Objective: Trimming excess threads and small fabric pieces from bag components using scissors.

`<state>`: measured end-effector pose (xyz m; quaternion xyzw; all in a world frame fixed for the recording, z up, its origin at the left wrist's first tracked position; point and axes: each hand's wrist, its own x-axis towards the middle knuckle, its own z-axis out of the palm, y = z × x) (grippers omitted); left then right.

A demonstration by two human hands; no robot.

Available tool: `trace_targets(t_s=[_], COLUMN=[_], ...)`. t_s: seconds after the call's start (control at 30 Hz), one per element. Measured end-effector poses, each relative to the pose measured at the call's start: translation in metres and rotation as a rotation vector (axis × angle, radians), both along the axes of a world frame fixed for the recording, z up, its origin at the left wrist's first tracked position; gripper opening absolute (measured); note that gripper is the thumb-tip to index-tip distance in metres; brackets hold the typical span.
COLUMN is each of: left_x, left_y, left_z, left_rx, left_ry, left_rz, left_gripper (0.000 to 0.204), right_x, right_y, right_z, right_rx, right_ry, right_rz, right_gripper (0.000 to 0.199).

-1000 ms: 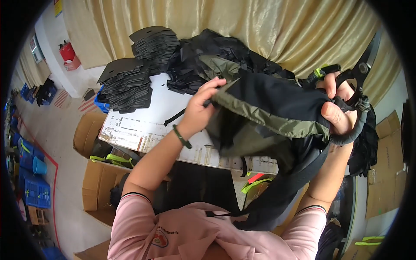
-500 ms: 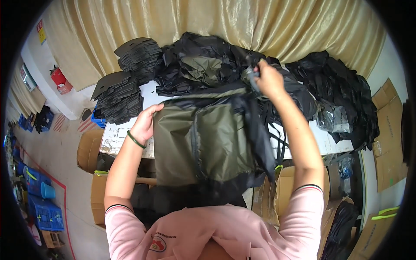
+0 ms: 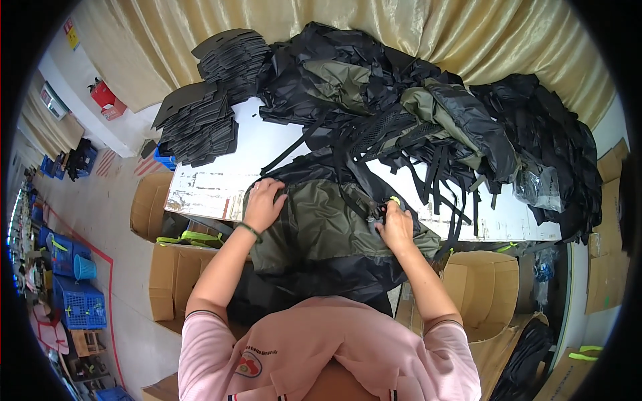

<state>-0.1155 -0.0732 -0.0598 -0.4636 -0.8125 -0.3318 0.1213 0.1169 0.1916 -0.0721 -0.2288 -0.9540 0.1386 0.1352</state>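
An olive-green and black fabric bag (image 3: pixel 321 217), apparently a backpack, lies across the table's near edge in front of me, its lower part hanging toward my body. Over its left upper corner rests my left hand (image 3: pixel 264 204), fingers apart on the cloth. My right hand (image 3: pixel 396 226) is closed low on the bag's right side, beside black straps and buckles. Between those fingers is a small greyish thing with a yellow-green bit near it, too covered to name. Black straps (image 3: pixel 344 164) run from the bag's far edge.
Stacks of black flat panels (image 3: pixel 197 127) stand on the white table (image 3: pixel 200 190) at left. Black and olive bags (image 3: pixel 461 127) are heaped at the back and right, before a gold curtain (image 3: pixel 455 33). Cardboard boxes (image 3: pixel 485 287) sit below the near edge; blue crates (image 3: pixel 80 304) line the far left floor.
My right hand has come down and nearer from the back heap to the bag's right side. The bag now lies flatter, and my left hand's fingers have spread over its corner.
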Motion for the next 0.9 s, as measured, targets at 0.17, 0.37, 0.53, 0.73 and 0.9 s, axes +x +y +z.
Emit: trace_targets(t_s=[0.17,0.37,0.53,0.73,0.9], left_x=[-0.038,-0.061,-0.056,-0.061,-0.073], left_y=[0.014,-0.007,-0.019,-0.011,-0.017], left_z=[-0.043,-0.039,0.013,0.008,-0.021], left_rx=[-0.271,-0.085,0.137,0.203,0.189], left_ry=[-0.015,-0.334,-1.029,-1.283,-1.215], left_rz=[0.191,-0.198,-0.446,-0.271,-0.218], left_gripper=[0.024,0.011,0.005,0.002,0.001], right_x=[-0.003,0.039,0.063,0.029,0.002], right_y=[0.029,0.082,0.15,0.148,0.112], right_z=[-0.012,0.092,0.135,0.077,0.022], right_rx=[-0.142,-0.99,-0.911,-0.146,-0.855], right_ry=[0.029,0.237,0.228,0.178,0.323], right_rz=[-0.173,0.012,-0.049,-0.313,0.047], right_gripper=[0.037,0.029,0.03,0.025,0.025])
